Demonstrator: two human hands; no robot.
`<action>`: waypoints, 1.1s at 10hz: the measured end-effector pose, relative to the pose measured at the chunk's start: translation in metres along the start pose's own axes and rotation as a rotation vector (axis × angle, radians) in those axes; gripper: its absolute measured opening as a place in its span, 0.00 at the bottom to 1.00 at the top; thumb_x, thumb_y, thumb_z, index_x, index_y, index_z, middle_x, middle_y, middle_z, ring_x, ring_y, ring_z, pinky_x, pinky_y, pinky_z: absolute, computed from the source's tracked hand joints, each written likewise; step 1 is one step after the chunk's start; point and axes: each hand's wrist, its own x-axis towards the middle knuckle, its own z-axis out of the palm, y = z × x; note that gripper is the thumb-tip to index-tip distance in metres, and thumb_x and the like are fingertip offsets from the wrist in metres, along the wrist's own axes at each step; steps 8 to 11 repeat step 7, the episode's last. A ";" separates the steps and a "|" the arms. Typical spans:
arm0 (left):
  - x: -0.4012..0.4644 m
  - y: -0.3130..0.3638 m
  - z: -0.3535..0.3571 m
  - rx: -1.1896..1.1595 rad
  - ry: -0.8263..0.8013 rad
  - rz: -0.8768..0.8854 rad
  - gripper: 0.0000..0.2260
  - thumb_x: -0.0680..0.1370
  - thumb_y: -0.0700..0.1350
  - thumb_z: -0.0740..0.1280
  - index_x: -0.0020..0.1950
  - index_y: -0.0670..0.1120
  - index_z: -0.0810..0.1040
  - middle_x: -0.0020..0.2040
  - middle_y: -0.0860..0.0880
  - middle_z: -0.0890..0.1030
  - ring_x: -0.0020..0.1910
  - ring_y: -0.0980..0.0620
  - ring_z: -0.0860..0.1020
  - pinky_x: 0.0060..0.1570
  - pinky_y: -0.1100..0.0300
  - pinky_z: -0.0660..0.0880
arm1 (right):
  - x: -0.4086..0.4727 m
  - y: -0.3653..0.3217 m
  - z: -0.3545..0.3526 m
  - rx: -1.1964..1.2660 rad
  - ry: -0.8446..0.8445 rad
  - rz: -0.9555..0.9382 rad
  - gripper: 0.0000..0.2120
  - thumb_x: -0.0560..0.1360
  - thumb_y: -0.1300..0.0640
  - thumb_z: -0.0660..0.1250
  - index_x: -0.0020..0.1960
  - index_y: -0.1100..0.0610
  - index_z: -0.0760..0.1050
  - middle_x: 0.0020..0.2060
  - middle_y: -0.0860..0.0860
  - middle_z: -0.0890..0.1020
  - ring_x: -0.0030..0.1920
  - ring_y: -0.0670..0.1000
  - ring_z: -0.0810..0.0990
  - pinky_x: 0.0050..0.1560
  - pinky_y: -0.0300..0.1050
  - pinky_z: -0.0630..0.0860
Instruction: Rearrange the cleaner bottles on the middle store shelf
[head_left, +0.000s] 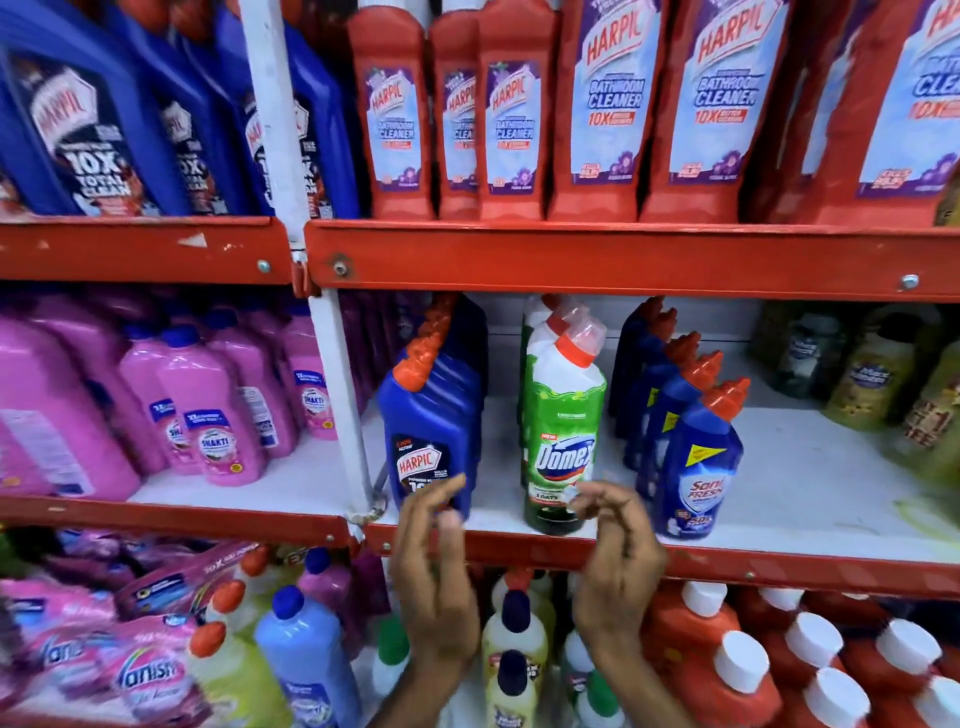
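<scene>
A store rack with red metal shelf edges fills the view; the middle shelf (779, 483) is a white painted board with a chipped red front lip.

At the left of this bay stands a row of blue Harpic bottles (431, 431), flat-sided hard plastic with angled orange caps, lined front to back. The left hand (434, 551) rises in front of the lowest part of the first one, fingers loosely spread and empty; whether a fingertip touches the label cannot be told.

In the middle stands a row of Domex bottles (563, 436), white and green, with bent necks and clear caps over red nozzles. The right hand (618, 545) is just in front of the base of the first, fingers curled narrow around nothing.

Further right is a row of dark blue Sani Fresh bottles (696, 457), slim, glossy and angle-necked, then blurred yellowish bottles (872, 384) well apart at the shelf's right end.

Risks, as a judgement: the front bottles stand very near the lip, so a careless nudge could tip one off onto the shelf below. The bottles are tall and narrow-footed, and each row is tightly packed, so pushing one could topple its neighbours like dominoes. The smooth plastic may slip in a loose grip.
</scene>
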 end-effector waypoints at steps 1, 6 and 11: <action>0.018 -0.011 -0.028 -0.001 0.126 0.019 0.18 0.80 0.54 0.58 0.64 0.46 0.78 0.62 0.50 0.80 0.64 0.55 0.77 0.64 0.64 0.71 | -0.014 0.009 0.031 -0.020 -0.252 0.125 0.16 0.76 0.61 0.55 0.54 0.53 0.80 0.47 0.44 0.86 0.50 0.45 0.84 0.52 0.38 0.78; 0.064 -0.030 -0.033 0.002 -0.266 -0.374 0.26 0.78 0.66 0.56 0.74 0.59 0.66 0.65 0.61 0.78 0.63 0.63 0.79 0.65 0.61 0.75 | -0.002 0.038 0.101 -0.226 -0.466 0.392 0.21 0.84 0.57 0.50 0.75 0.59 0.65 0.70 0.51 0.73 0.66 0.46 0.72 0.51 0.19 0.66; 0.060 -0.024 -0.035 0.032 -0.249 -0.358 0.38 0.73 0.71 0.55 0.80 0.56 0.59 0.78 0.52 0.70 0.75 0.55 0.70 0.77 0.48 0.67 | -0.004 0.034 0.099 -0.197 -0.440 0.351 0.21 0.84 0.54 0.50 0.75 0.57 0.66 0.72 0.52 0.74 0.68 0.48 0.74 0.63 0.31 0.70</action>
